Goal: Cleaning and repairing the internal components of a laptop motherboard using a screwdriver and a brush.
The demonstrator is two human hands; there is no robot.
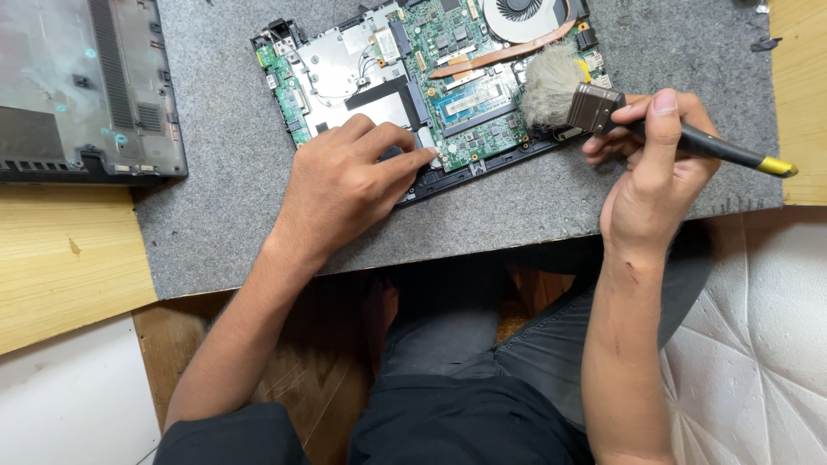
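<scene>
An opened laptop base (345, 65) with a green circuit board, a memory stick, a copper heat pipe and a fan (517, 13) lies on a grey felt mat (224, 207). My left hand (345, 185) rests flat on its near edge, fingertips pressing the board's lower part. My right hand (655, 168) grips a paintbrush (594, 108) with a black handle, yellow tip and pale fluffy bristles. The bristles touch the right side of the board.
A removed grey laptop bottom cover (82, 86) lies at the top left, partly on the mat. The wooden desk (60, 258) shows on both sides. Small dark screws (765, 43) sit at the top right. My legs in dark trousers are below.
</scene>
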